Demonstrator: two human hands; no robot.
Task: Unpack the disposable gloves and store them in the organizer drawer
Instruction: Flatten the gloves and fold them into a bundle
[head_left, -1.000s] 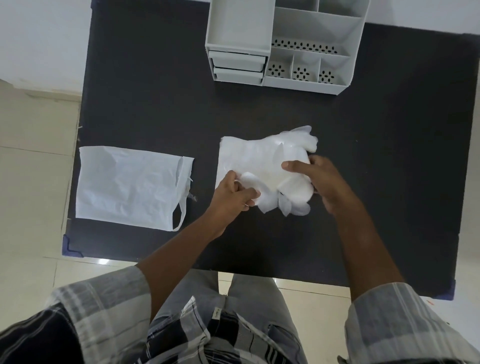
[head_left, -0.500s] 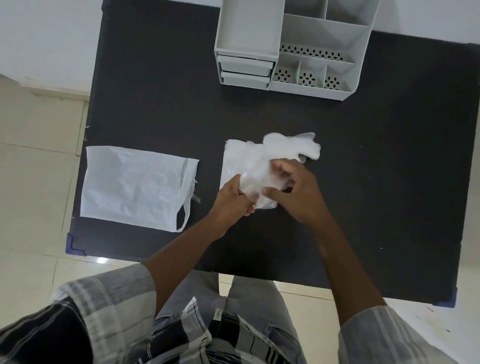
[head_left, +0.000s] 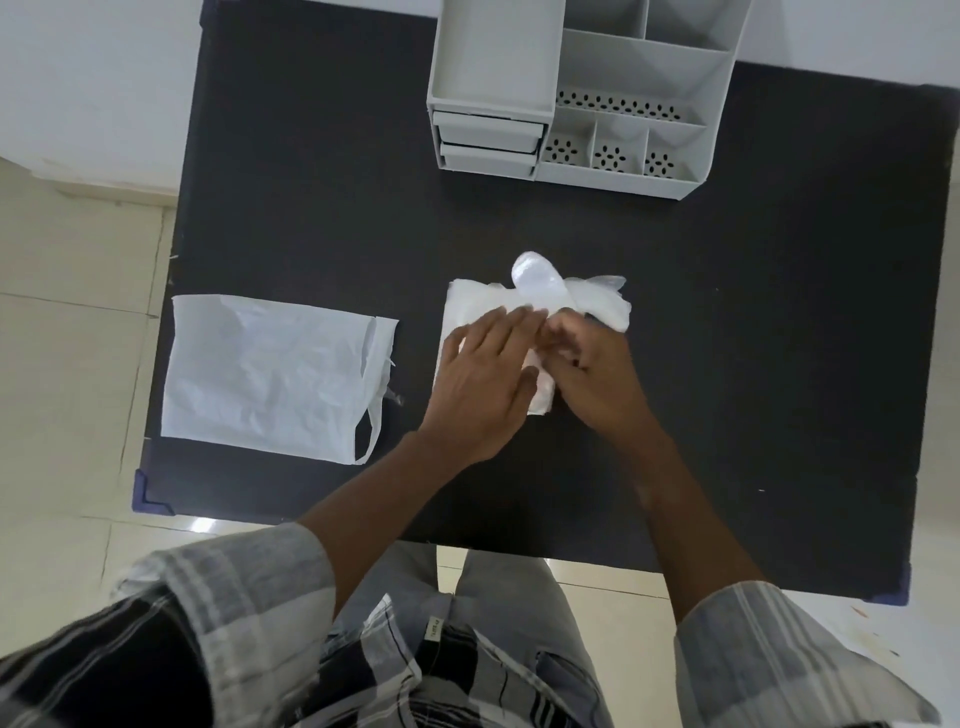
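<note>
Top-down head view over black table (head_left: 311, 208). Hidden under both hands: most of the near half of the disposable gloves (head_left: 540, 306), a translucent white bundle at table centre; individual gloves not distinguishable, one rounded lobe raised at the far edge. Cut off by the top frame edge: rear compartments of the grey organizer (head_left: 639, 83); two drawers (head_left: 488, 140) stacked at its left front, both closed. Right fingertips blurred. Left hand (head_left: 483, 379) spread flat, palm down, pressing the bundle's left part, nothing pinched. Right hand (head_left: 597, 374) curled, fingers closed on the bundle's right part. Hands touching side by side. Empty white packaging bag (head_left: 270, 374) flat at left, well apart from the bundle. Compared with half a second earlier: left hand opened from a pinch to a flat press; bundle more compact.
</note>
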